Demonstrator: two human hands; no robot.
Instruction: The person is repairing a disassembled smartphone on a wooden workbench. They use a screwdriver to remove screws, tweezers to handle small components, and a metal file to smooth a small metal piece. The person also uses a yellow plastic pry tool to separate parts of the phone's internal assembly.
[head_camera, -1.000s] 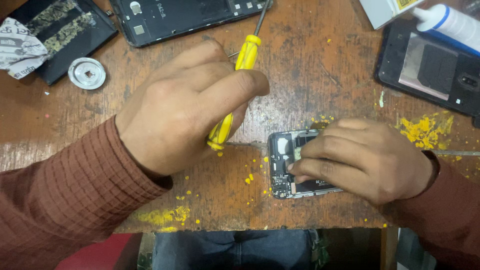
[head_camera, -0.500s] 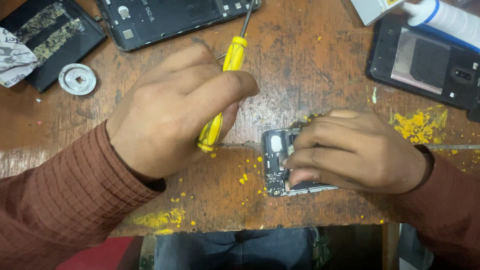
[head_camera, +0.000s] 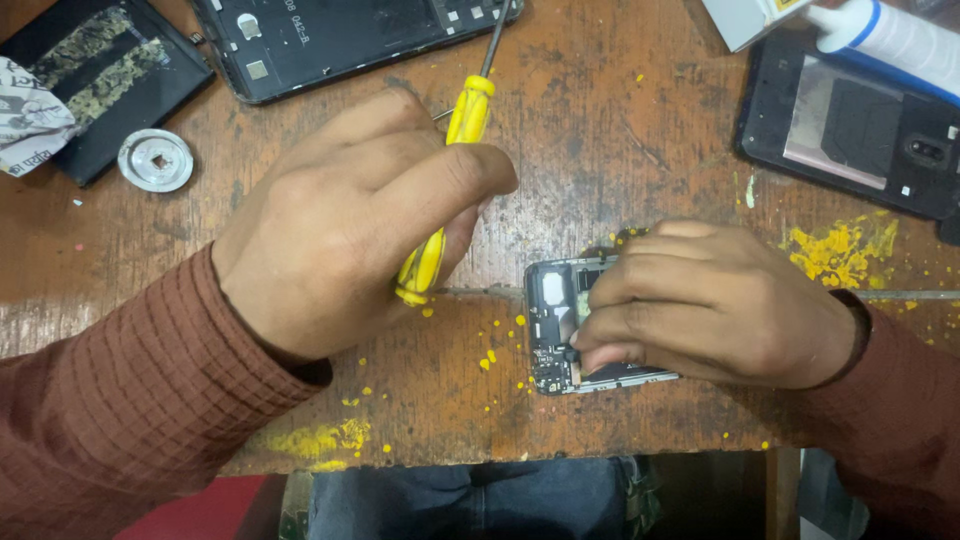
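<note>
A single head-worn camera looks almost straight down, close above the worn brown wooden desk (head_camera: 620, 130), whose near edge crosses the frame's bottom.

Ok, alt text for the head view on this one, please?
Seen from above, a left hand grips a yellow screwdriver while the right hand presses down on an opened phone on a worn wooden table. Other phone parts, a glue bottle and yellow crumbs lie around.

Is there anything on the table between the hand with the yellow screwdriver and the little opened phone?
Nothing big: only bare worn wooden table and yellow crumbs lie between the left hand, gripping the yellow-handled screwdriver, and the opened phone under the right hand.
</note>
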